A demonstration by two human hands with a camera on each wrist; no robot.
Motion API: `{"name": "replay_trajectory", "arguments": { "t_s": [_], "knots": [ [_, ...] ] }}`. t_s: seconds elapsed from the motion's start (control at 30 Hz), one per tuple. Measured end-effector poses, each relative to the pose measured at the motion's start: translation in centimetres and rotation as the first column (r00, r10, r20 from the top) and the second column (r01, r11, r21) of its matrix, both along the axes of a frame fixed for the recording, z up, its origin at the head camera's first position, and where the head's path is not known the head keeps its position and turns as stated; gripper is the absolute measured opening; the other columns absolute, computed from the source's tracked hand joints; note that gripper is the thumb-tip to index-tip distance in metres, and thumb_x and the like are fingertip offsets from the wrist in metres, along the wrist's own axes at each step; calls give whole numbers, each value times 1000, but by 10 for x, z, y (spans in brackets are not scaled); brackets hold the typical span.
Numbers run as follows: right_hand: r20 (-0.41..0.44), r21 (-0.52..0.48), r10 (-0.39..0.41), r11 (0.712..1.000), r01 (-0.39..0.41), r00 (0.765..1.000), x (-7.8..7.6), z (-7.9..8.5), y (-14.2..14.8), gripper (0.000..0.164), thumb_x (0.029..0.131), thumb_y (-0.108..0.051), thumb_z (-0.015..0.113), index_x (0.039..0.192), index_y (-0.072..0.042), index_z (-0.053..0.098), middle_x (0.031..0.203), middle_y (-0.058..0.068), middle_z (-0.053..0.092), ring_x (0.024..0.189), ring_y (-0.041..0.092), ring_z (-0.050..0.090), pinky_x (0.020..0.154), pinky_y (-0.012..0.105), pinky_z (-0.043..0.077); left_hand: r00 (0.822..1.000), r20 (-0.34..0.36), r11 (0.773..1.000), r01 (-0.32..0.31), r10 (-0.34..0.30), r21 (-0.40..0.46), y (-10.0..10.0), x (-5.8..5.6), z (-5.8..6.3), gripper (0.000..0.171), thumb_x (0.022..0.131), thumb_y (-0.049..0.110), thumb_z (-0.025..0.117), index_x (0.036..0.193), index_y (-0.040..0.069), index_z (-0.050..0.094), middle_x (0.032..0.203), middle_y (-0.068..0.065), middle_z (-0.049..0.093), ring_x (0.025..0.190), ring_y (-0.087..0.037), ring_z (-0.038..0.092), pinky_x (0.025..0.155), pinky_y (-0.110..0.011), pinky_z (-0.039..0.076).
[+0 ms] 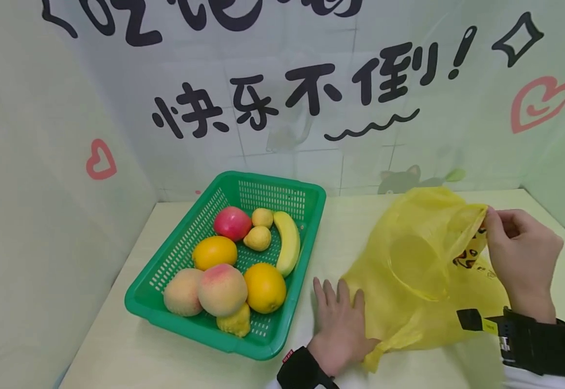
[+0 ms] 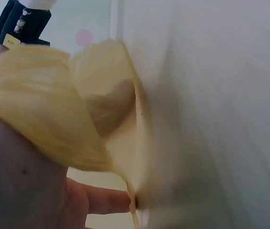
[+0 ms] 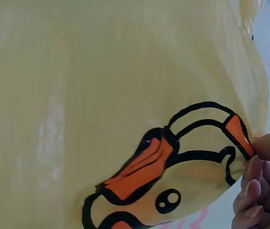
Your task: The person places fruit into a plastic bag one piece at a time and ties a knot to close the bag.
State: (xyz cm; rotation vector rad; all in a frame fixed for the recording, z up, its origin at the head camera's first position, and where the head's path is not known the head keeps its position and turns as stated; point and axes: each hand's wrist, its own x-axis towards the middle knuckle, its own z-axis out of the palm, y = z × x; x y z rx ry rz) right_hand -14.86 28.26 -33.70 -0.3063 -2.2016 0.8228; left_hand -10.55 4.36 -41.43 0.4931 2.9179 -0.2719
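Note:
A thin yellow plastic bag (image 1: 428, 259) with a printed cartoon spreads over the right side of the table, its mouth lifted. My right hand (image 1: 523, 251) pinches the bag's raised edge between thumb and curled fingers. In the right wrist view, those fingers (image 3: 268, 148) grip the bag beside its black and orange print. Flat on the table, my left hand (image 1: 338, 324) has its fingers spread along the bag's left side, the thumb at a twisted corner of it. From the left wrist view, yellow plastic (image 2: 39, 109) drapes close over this hand.
A green plastic basket (image 1: 136, 300) stands on the left of the table. Inside lie a banana (image 1: 288, 243), peaches (image 1: 222, 290), oranges (image 1: 265, 288), a red fruit (image 1: 232, 223) and several small yellow fruits (image 1: 257, 238). A printed curtain (image 1: 282, 135) hangs behind the table.

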Motion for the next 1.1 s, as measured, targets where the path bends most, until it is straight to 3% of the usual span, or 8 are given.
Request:
{"name": "replay_trajectory", "arguments": {
  "t_s": [0.1, 0.33, 0.63, 0.8, 0.87, 0.97, 1.03, 1.1],
  "knots": [
    [-57, -44, -54, 998, 51, 997, 1, 2, 4, 38, 98, -28, 57, 93, 7, 69, 63, -46, 35, 56, -18, 33, 56, 5, 28, 1000, 18, 999, 21, -22, 29, -3, -1, 4, 80, 80, 75, 58, 142, 26, 50, 154, -6, 36, 144, -34, 32, 116, -58, 20],
    [-110, -85, -90, 993, 80, 990, 3, 5, 8, 39, 101, -28, 53, 101, 7, 69, 69, -47, 37, 59, -20, 36, 59, 0, 29, 999, 24, 993, 40, -43, 112, -7, -1, 9, 57, 80, 55, 69, 123, 18, 58, 146, -10, 42, 137, -36, 37, 109, -52, 27],
    [16, 27, 29, 999, -30, 999, 4, 7, 3, 31, 100, -20, 56, 102, 8, 71, 68, -41, 39, 58, -21, 36, 56, 3, 30, 999, -25, 975, 38, -34, 219, -8, 1, 10, 89, 73, 75, 67, 139, 19, 43, 140, -12, 48, 128, -30, 45, 102, -48, 33],
    [75, 34, 50, 998, -52, 996, 3, 6, -2, 30, 98, -21, 60, 114, 4, 66, 66, -10, 61, 56, -22, 37, 53, 6, 32, 992, 1, 894, 112, -125, 434, -8, 0, 19, 64, 94, 59, 54, 145, 21, 44, 147, -4, 48, 133, -23, 47, 101, -47, 32],
    [108, 4, 70, 997, -71, 992, 4, 6, -4, 32, 99, -24, 59, 120, 0, 59, 64, -12, 62, 54, -20, 40, 52, 7, 34, 976, 50, 820, 150, -212, 553, -8, 0, 24, 53, 101, 52, 44, 145, 23, 44, 147, 4, 50, 135, -14, 48, 99, -43, 31],
    [151, -48, 133, 991, -127, 980, 4, 6, -5, 30, 99, -25, 59, 119, -5, 48, 62, -36, 48, 52, -14, 47, 52, 8, 40, 939, 92, 716, 187, -332, 672, -7, 1, 31, 45, 106, 45, 33, 144, 24, 46, 146, 13, 51, 136, -1, 46, 97, -38, 29],
    [165, -41, 176, 984, -171, 971, 6, 6, -5, 28, 99, -23, 58, 116, -5, 46, 66, -35, 49, 55, -12, 49, 54, 8, 41, 927, 88, 696, 207, -363, 687, -7, 2, 35, 44, 107, 44, 31, 141, 24, 49, 145, 15, 52, 135, 2, 45, 98, -37, 29],
    [169, -14, 200, 980, -200, 965, 7, 6, -5, 26, 99, -20, 56, 116, -3, 48, 73, -26, 53, 60, -12, 48, 56, 7, 41, 932, 60, 708, 228, -357, 669, -8, 3, 37, 42, 107, 42, 31, 138, 24, 51, 142, 15, 54, 133, 2, 47, 99, -36, 31]
  ]
}}
